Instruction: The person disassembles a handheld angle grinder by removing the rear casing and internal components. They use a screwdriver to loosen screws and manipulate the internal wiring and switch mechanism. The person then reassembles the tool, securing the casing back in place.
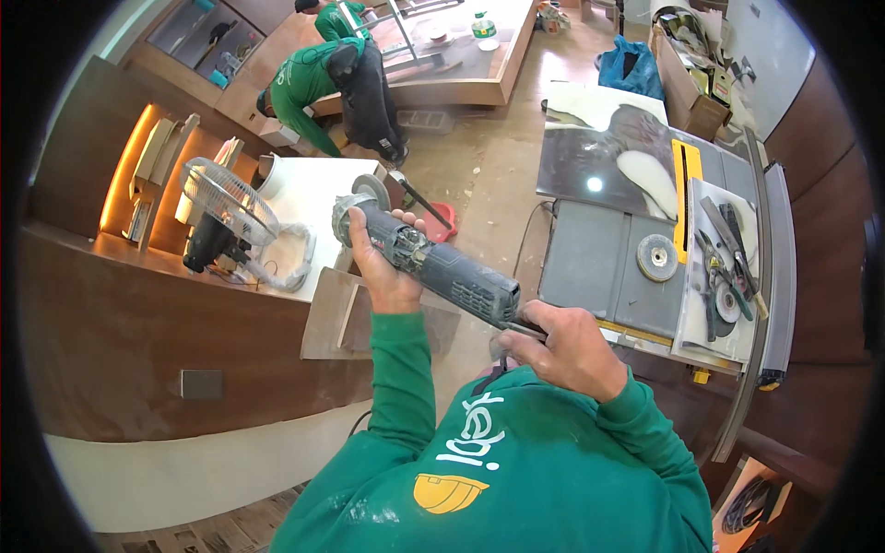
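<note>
A dusty dark angle grinder [466, 281] slants across the middle of the view, its round disc [371, 192] at the upper left end. My left hand [383, 272] is wrapped round its front part, by the gear head. Along the body, near the fingers, the casing looks rough and partly open. My right hand [576, 348] is closed by the rear end of the grinder, pinching a thin metal piece [524, 329] between thumb and forefinger. Whether that piece touches the casing is hard to tell, and the rest of it is hidden by the fingers.
At right, a table saw [585, 267] bears a dark glossy panel [604, 166], a grinding disc [657, 257], pliers [714, 263] and other hand tools. At left, a fan [230, 203] stands by a white countertop [318, 184]. A co-worker [313, 88] bends down beyond; another is behind.
</note>
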{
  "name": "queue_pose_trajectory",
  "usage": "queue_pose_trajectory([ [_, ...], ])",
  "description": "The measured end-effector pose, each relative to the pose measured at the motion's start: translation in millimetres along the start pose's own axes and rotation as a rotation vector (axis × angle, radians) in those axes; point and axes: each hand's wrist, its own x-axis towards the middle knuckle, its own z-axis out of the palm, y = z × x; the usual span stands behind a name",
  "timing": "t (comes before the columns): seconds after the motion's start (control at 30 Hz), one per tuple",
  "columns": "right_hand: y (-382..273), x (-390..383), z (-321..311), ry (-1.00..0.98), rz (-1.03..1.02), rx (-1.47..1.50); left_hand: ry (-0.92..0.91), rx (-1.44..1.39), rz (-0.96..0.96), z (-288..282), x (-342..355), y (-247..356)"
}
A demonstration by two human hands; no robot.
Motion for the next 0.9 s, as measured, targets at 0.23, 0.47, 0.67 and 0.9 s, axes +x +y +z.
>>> queue_pose_trajectory([
  [0.23, 3, 17, -10, -0.248, 0.315, 0.297, -0.088, 0.062, 0.052, 14, -15, 8],
  [0.47, 15, 13, 17, -0.188, 0.200, 0.293, -0.097, 0.176, 0.076, 23, -16, 15],
  [0.67, 21, 3, 39, 0.051, -0.066, -0.049, -0.078, 0.133, -0.002, 25, -15, 16],
  [0.9, 20, 10, 21, -0.158, 0.149, 0.162, -0.032, 0.150, 0.009, 27, -21, 12],
])
